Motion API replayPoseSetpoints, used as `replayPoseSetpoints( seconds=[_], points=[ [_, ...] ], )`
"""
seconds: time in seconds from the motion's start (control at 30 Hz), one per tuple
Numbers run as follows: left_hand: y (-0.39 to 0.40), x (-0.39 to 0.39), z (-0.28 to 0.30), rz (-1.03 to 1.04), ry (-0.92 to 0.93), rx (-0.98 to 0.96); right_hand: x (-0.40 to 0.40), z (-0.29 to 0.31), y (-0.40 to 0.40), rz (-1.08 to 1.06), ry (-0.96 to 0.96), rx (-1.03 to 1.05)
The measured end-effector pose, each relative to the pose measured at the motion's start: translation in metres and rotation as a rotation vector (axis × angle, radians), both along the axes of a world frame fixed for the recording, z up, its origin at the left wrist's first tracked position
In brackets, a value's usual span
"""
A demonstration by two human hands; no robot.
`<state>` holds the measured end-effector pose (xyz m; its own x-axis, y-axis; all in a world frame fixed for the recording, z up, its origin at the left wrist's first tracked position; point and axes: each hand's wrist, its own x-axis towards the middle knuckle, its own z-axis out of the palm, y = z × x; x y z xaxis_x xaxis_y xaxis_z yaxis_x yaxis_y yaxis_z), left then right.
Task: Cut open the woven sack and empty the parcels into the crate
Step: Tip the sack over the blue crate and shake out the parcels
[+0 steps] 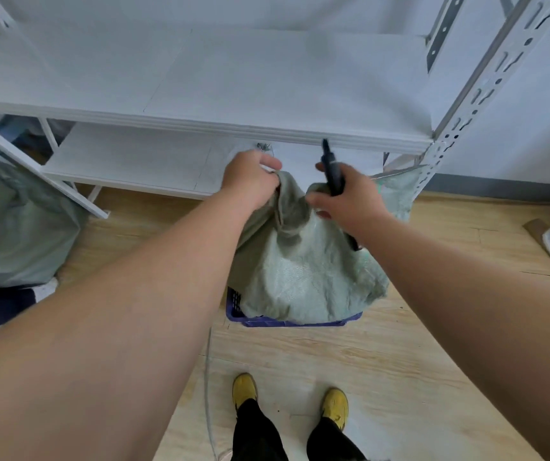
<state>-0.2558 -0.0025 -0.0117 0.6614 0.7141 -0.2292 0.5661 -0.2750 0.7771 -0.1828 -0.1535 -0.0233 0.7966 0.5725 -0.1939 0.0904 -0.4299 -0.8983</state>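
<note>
Storeroom: white slotted-steel shelving (200,94), woven sacks (17,227), plank floor (400,361).

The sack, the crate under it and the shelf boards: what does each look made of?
Sack: pale green woven plastic by the look, matte, with a fine crosshatch weave and soft crumpled folds.
Crate: likely moulded plastic, blue-purple, with a slotted wall at its left corner.
Shelf boards: white painted or laminated panels, smooth and matte; whether wood or metal underneath cannot be told.
</note>
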Motion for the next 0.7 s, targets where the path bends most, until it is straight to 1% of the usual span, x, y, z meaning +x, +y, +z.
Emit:
replayPoseSetpoints(
  seconds=[0.07,0.13,0.17,0.23,0.27,0.3,0.33,0.37,0.4,0.43,0.47,0.5,0.6,0.63,0.7],
  points=[
    [-0.012,0.005,0.001,-0.11,-0.033,-0.095,-0.01,-0.011,0.003,0.019,0.081,-0.001],
    [-0.016,0.005,-0.002,-0.224,-0.058,-0.142,-0.013,-0.021,0.004,-0.055,0.146,0.007],
    [-0.017,0.002,-0.004,-0.27,-0.071,-0.174,-0.012,-0.024,0.004,-0.102,0.153,0.003],
    [-0.013,-0.01,-0.013,-0.324,-0.054,-0.187,-0.01,-0.026,0.002,-0.151,0.057,-0.073],
    [-0.008,-0.018,-0.019,-0.343,0.018,-0.127,-0.008,-0.025,0.0,-0.175,0.01,-0.105],
    [-0.002,-0.027,-0.027,-0.359,0.15,-0.042,-0.005,-0.024,-0.002,-0.201,-0.019,-0.116],
    [0.003,-0.038,-0.035,-0.373,0.317,0.025,-0.002,-0.023,-0.004,-0.225,-0.041,-0.12],
    [0.006,-0.05,-0.043,-0.39,0.483,0.053,0.001,-0.022,-0.005,-0.246,-0.065,-0.126],
    [0.006,-0.061,-0.052,-0.401,0.615,0.038,0.004,-0.021,-0.007,-0.267,-0.079,-0.136],
    [0.003,-0.072,-0.061,-0.406,0.699,0.001,0.007,-0.021,-0.007,-0.288,-0.079,-0.141],
    [-0.003,-0.08,-0.072,-0.401,0.733,-0.04,0.009,-0.021,-0.008,-0.311,-0.069,-0.139],
    [-0.013,-0.087,-0.082,-0.378,0.721,-0.086,0.011,-0.022,-0.008,-0.331,-0.056,-0.131],
    [-0.053,-0.086,-0.105,-0.188,0.552,-0.222,0.008,-0.026,-0.004,-0.355,0.013,-0.063],
    [-0.066,-0.083,-0.11,-0.13,0.512,-0.22,0.006,-0.027,-0.002,-0.354,0.037,-0.039],
    [-0.078,-0.08,-0.118,-0.046,0.511,-0.136,0.001,-0.029,0.001,-0.349,0.074,-0.003]
  ],
)
